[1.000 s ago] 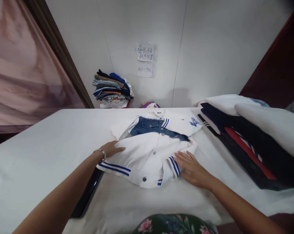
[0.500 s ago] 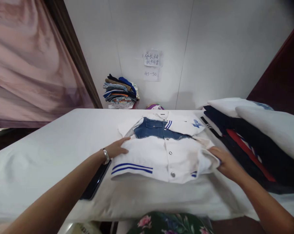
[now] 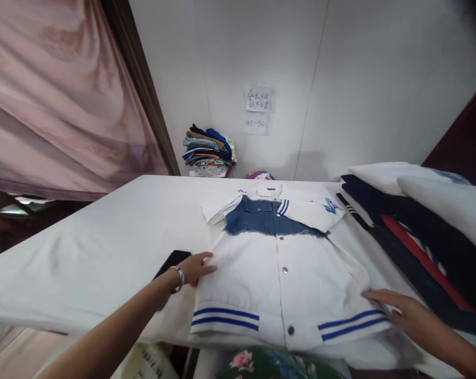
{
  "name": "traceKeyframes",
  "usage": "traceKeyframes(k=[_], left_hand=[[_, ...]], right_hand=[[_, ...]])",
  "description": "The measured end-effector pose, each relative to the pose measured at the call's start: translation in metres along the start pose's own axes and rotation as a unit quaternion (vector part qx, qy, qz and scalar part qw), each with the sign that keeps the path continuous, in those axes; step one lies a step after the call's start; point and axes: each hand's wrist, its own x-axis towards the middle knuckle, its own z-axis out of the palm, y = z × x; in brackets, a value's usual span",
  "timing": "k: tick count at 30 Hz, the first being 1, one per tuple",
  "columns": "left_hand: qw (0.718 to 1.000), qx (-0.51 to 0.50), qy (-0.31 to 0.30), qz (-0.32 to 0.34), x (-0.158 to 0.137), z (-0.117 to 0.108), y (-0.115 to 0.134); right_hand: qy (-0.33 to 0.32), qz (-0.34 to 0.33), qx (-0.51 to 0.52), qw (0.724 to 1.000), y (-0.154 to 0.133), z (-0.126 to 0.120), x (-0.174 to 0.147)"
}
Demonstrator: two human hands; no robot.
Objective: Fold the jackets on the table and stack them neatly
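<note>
A white button-front jacket (image 3: pixel 248 268) lies spread on the table, with a blue denim panel across its chest and blue stripes on hem and cuff. One sleeve is folded over the chest, its striped cuff near the buttons; the other is bent at the left shoulder. My left hand (image 3: pixel 198 268), wearing a silver bracelet, grips the jacket's left side edge, some fingers hidden beneath it. At the right side edge, above the hem, my right hand (image 3: pixel 399 310) holds the fabric between its fingers, slightly blurred.
A black phone (image 3: pixel 174 260) lies beside my left wrist on the white-covered table (image 3: pixel 91 247). Folded clothes (image 3: pixel 423 226) are piled along the right side. Another clothing stack (image 3: pixel 208 152) stands by the back wall, below handwritten paper signs (image 3: pixel 258 99). A pink curtain (image 3: pixel 64 95) hangs at left.
The jacket's front has come nearer and its bunched right side now lies flat, with the right hem stripes showing. Both hands have moved lower, and the view has shifted slightly left.
</note>
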Motion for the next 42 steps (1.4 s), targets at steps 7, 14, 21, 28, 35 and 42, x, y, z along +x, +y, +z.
traceKeyframes(k=[7, 14, 21, 28, 35, 42], left_hand=[[0.978, 0.032, 0.205, 0.017, 0.061, -0.038, 0.031], [0.933, 0.188, 0.298, 0.070, 0.115, -0.044, 0.078], [0.945, 0.191, 0.263, 0.039, 0.156, -0.037, 0.087], [0.966, 0.095, 0.240, 0.033, 0.176, -0.062, 0.071], [0.991, 0.029, 0.116, 0.067, 0.172, -0.082, 0.063], [0.989, -0.027, 0.134, 0.063, 0.170, -0.083, 0.046]], right_hand=[[-0.050, -0.108, 0.065, 0.991, -0.097, 0.021, 0.069], [-0.129, -0.164, 0.014, 0.978, -0.149, 0.073, 0.137], [-0.158, -0.104, -0.091, 0.978, -0.128, 0.122, 0.164], [-0.138, -0.110, -0.069, 0.982, -0.114, 0.130, 0.160], [-0.136, -0.101, -0.078, 0.982, -0.115, 0.130, 0.161], [-0.145, -0.087, -0.089, 0.982, -0.120, 0.127, 0.161]])
